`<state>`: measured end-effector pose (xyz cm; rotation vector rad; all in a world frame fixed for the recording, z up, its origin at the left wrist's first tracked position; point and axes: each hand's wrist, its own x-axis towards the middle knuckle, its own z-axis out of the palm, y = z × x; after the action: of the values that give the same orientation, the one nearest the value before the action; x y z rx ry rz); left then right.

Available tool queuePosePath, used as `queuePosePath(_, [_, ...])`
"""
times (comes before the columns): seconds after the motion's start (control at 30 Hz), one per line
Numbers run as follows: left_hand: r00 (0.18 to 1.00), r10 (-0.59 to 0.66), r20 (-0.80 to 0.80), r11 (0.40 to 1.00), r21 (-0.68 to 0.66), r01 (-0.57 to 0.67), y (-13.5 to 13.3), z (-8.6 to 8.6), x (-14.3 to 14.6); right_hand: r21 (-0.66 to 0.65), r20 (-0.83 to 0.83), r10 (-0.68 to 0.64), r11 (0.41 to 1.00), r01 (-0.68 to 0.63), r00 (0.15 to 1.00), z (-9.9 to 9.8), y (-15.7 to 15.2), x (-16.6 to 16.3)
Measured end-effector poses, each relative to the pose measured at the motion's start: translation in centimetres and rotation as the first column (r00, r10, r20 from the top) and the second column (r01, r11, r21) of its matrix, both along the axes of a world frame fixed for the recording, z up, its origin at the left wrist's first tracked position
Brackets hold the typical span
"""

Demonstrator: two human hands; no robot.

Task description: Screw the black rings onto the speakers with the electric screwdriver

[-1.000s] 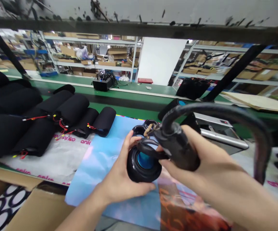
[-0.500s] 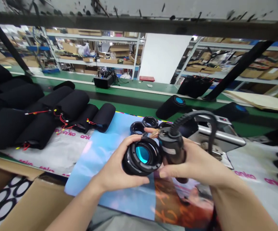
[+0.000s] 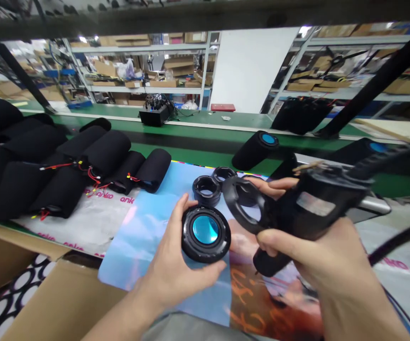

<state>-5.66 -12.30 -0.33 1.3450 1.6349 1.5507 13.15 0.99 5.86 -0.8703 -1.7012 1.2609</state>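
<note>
My left hand (image 3: 176, 255) curls its thumb and fingers around a round black speaker part (image 3: 187, 239) with a shiny blue centre, tilted toward me above the printed sheet. In my right hand (image 3: 318, 251) is a black corded tool (image 3: 311, 203) that looks like an electric screwdriver, gripped around its body. A loose black ring (image 3: 230, 201) stands tilted at the fingers of that same hand, apart from the speaker part. Several more black rings (image 3: 207, 196) rest on the sheet just behind, one partly covered by the tilted ring.
Black fabric-covered cylinders (image 3: 107, 151) with red wires crowd the left side. A cylinder with a blue end (image 3: 254, 150) lies behind the rings. The colourful printed sheet (image 3: 127, 241) covers the work surface. An open cardboard box (image 3: 63, 298) sits at lower left.
The black ring has come off the speaker part and moved right with my right hand. The screwdriver-like tool has swung right and nearer, tilting over. My left hand stays about where it was.
</note>
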Motion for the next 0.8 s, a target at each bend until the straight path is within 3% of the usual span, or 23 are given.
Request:
queuePosePath(0.07, [0.999, 0.033, -0.025, 0.999, 0.002, -0.033, 0.1, -0.3, 0.5, -0.02, 0.03, -0.014, 1.0, 0.015, 0.999, -0.6, -1.3, 0.1])
queuePosePath(0.13, [0.999, 0.032, -0.021, 0.999, 0.023, -0.032, 0.3, -0.6, 0.6, 0.049, 0.091, 0.008, 0.999, -0.013, 0.996, -1.4, -2.3, -0.1])
queuePosePath(0.23, [0.996, 0.002, 0.085, 0.999, 0.038, -0.005, 0.5, -0.8, 0.6, 0.124, 0.233, 0.115, 0.981, -0.147, 0.966, -2.4, -2.8, -0.8])
queuePosePath(0.33, [0.977, -0.014, 0.212, 1.0, 0.014, 0.011, 0.6, -0.7, 0.7, 0.084, 0.258, 0.249, 0.957, -0.278, 0.934, -2.3, -2.6, -1.6])
queuePosePath(0.43, [0.965, -0.021, 0.263, 1.0, 0.015, 0.017, 0.6, -0.5, 0.8, -0.013, 0.197, 0.203, 0.979, -0.205, 0.959, -1.3, -2.8, -2.2])
queuePosePath(0.53, [0.965, -0.028, 0.261, 0.999, 0.029, 0.022, 0.7, -0.3, 0.9, -0.083, 0.252, 0.09, 0.994, -0.071, 0.963, -0.4, -3.4, -2.4])
queuePosePath(0.67, [0.968, -0.039, 0.249, 0.998, 0.063, 0.024, 0.9, -0.3, 1.0, -0.007, 0.306, 0.08, 0.997, -0.082, 0.949, -0.3, -3.8, -2.2])
queuePosePath(0.8, [0.955, -0.053, 0.29, 0.996, 0.081, 0.031, 0.9, -0.2, 0.9, 0.056, 0.375, -0.029, 0.998, 0.009, 0.926, -1.1, -3.7, -1.3])
